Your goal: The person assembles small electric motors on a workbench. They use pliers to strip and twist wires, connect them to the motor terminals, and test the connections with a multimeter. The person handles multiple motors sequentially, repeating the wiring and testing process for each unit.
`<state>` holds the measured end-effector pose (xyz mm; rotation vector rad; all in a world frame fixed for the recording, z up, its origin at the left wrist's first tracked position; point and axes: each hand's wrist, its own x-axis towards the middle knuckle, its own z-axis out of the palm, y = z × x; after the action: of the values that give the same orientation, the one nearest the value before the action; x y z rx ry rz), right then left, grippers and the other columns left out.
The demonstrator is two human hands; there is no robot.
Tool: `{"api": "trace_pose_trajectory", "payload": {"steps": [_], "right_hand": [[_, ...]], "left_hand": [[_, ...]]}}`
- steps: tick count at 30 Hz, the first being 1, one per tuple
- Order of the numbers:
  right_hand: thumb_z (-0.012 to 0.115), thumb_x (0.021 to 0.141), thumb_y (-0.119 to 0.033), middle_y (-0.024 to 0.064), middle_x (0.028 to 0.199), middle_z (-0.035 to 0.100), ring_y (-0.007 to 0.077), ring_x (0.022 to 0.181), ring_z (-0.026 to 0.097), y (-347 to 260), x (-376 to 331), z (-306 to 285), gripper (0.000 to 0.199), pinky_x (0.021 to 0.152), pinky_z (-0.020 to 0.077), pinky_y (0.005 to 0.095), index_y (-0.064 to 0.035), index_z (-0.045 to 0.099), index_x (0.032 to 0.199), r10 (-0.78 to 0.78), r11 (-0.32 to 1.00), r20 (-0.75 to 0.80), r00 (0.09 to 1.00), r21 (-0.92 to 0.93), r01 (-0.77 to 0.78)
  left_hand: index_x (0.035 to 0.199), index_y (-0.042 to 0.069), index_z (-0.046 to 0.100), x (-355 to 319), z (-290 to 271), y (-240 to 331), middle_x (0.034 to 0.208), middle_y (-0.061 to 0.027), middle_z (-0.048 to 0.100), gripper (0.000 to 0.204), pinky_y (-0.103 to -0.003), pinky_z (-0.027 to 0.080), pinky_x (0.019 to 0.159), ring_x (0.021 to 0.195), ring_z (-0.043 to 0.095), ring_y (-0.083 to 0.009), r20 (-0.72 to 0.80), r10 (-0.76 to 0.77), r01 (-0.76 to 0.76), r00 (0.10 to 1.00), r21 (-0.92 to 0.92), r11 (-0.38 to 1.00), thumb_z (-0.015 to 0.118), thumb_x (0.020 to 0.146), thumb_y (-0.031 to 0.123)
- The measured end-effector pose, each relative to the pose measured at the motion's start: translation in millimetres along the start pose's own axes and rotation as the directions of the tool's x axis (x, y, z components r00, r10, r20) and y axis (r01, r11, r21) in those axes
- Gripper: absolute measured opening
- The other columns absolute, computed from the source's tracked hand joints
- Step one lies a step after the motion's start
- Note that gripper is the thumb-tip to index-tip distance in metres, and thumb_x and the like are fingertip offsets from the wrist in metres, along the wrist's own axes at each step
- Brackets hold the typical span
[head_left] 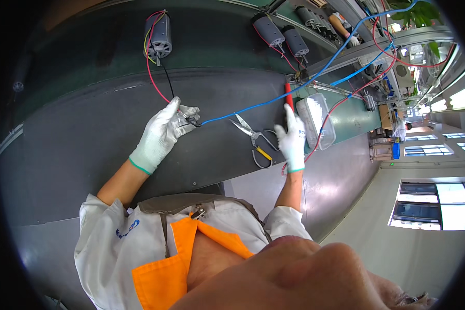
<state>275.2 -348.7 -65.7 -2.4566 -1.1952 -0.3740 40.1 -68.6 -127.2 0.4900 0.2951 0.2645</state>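
My left hand (163, 130), in a white glove with a green cuff, pinches wire ends above the dark bench. A pink-red wire (153, 77) and a black wire (168, 79) run to it from a grey cylindrical motor (159, 35). A blue wire (253, 107) also meets these fingers; the exact joint is partly hidden. My right hand (293, 140), gloved likewise, is at the lower end of a red handle (289, 94), its fingers against it. Between my hands lie open scissors (253, 135), one handle partly yellow.
Beside my right hand stands a clear plastic box (329, 135) with small white pieces. Two more grey motors (267, 29) (295, 41) lie at the back. Blue and red wires hang across the right side, past a metal frame rail (367, 50). Another person's gloved hand (354, 40) shows far right.
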Motion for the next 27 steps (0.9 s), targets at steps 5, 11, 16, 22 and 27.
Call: {"api": "trace_pose_trajectory", "payload": {"steps": [5,11,16,22,27], "right_hand": [[0.067,0.099,-0.022,0.0151,0.106,0.074,0.0209,0.089,0.072,-117,13,11,0.046,0.083,0.0563,0.0318,0.0005,0.06,0.138,-0.132,0.29,0.371,0.919,0.901,-0.322],[0.061,0.104,-0.027,0.0124,0.096,0.077,0.0135,0.083,0.072,-86,40,-20,0.035,0.078,0.0568,0.0291,0.0033,0.072,0.118,0.215,0.471,0.31,0.926,0.798,-0.376],[0.07,0.098,-0.021,0.0072,0.086,0.075,0.0093,0.071,0.067,-13,40,19,0.034,0.064,0.0538,0.0266,0.0041,0.071,0.121,0.241,0.548,0.621,0.746,0.548,-0.633],[0.069,0.095,-0.025,0.0273,0.117,0.07,0.0409,0.109,0.068,27,203,83,0.06,0.092,0.0542,0.0465,-0.0139,0.05,0.15,-0.056,0.998,0.125,0.991,0.034,0.052],[0.071,0.09,-0.036,0.0272,0.121,0.07,0.0435,0.116,0.066,122,321,132,0.085,0.1,0.0501,0.0496,-0.0234,0.028,0.162,0.226,0.931,0.288,0.931,-0.344,-0.12]], "left_hand": [[0.105,0.0,0.071,3,10,6,0.104,-0.0123,0.072,0.037,-0.033,0.053,0.089,0.093,0.068,-0.0171,0.028,0.106,-0.109,0.994,0.403,0.909,0.053,0.108,0.033],[0.107,-0.001,0.067,-20,-91,119,0.106,-0.0142,0.072,0.021,-0.038,0.054,0.083,0.087,0.067,-0.0256,0.226,0.857,-0.12,0.463,0.974,-0.192,0.073,0.093,0.013],[0.128,-0.001,0.064,-71,-68,123,0.126,-0.0203,0.068,0.041,-0.045,0.05,0.101,0.115,0.065,-0.0379,0.462,0.749,0.267,0.475,0.735,-0.623,0.07,0.088,0.009],[0.111,0.009,0.07,15,28,-3,0.09,-0.0103,0.065,0.03,-0.044,0.051,0.084,0.091,0.065,-0.03,0.635,-0.321,-0.71,0.702,0.593,-0.379,0.066,0.087,0.026],[0.126,0.01,0.064,85,59,-87,0.123,-0.0072,0.063,0.04,-0.043,0.044,0.105,0.119,0.059,-0.0253,0.838,-0.365,-0.898,0.406,0.292,-0.329,0.067,0.091,0.029]]}}
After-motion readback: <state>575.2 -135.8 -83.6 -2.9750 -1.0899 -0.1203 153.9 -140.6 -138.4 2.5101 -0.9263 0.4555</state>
